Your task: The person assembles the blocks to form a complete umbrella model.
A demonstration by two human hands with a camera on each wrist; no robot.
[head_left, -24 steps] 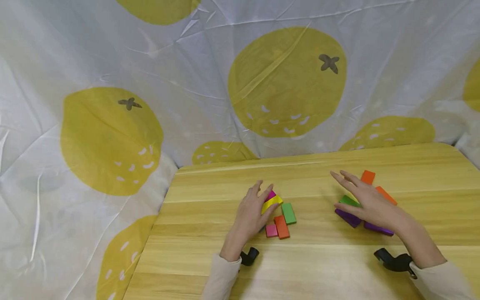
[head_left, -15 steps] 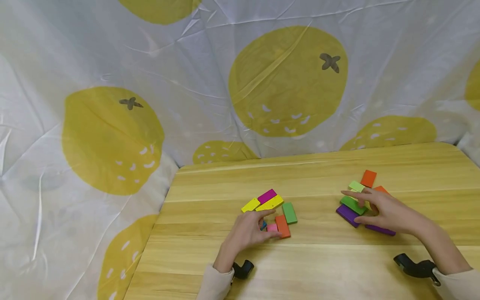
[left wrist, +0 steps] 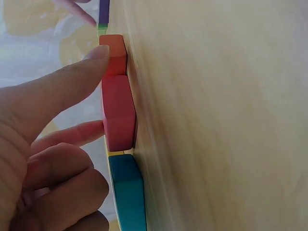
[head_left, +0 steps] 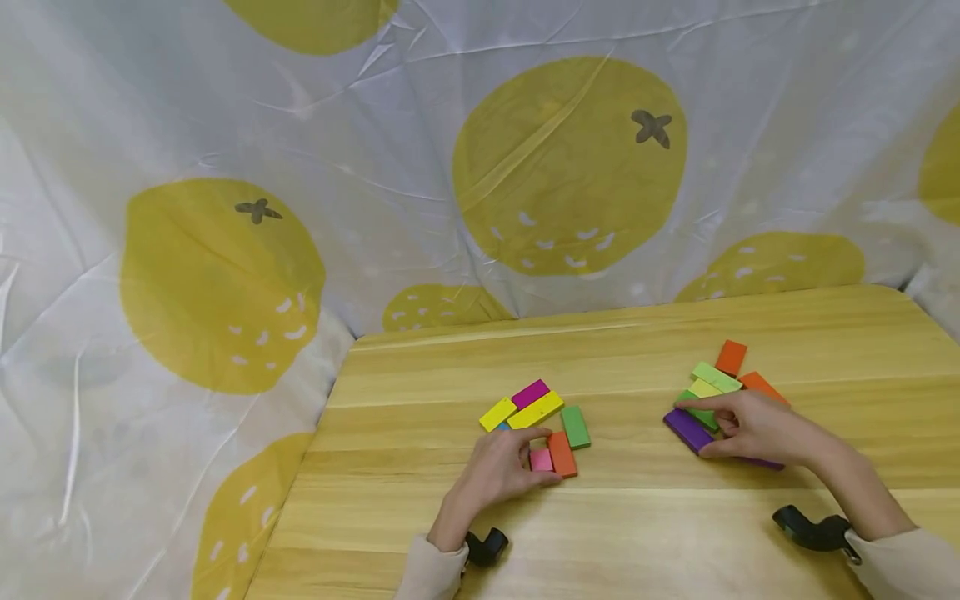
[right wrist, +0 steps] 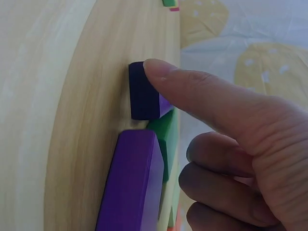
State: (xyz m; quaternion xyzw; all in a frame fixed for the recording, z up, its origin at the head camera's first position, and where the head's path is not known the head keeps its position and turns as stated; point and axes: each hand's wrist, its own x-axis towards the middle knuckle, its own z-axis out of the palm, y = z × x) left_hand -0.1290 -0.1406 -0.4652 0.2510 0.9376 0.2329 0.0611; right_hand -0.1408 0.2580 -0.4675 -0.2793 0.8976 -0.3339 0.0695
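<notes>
My left hand (head_left: pixel 498 471) has its thumb at the near end of an orange block (head_left: pixel 562 455) and its index finger at the far end, pinching it beside a pink block (head_left: pixel 541 460). In the left wrist view the thumb touches the orange block (left wrist: pixel 115 55), with the pink block (left wrist: pixel 119 113) and a blue block (left wrist: pixel 129 192) alongside; the other fingers are curled. My right hand (head_left: pixel 772 429) pinches a purple block (head_left: pixel 686 429) between thumb and index finger. The right wrist view has the thumb on that dark purple block (right wrist: pixel 144 94), near a green block (right wrist: pixel 165 139).
By the left hand lie yellow (head_left: pixel 536 410), magenta (head_left: pixel 531 393) and green (head_left: pixel 576 427) blocks. Around the right hand are light green (head_left: pixel 716 377) and orange (head_left: pixel 763 387) blocks, with another purple block (right wrist: pixel 130 183) close by. A patterned cloth (head_left: pixel 390 192) hangs behind the wooden table (head_left: pixel 637 533).
The left hand has come down and back toward me from above its blocks onto the orange block. The right hand has lowered from above its group and closed on the purple block.
</notes>
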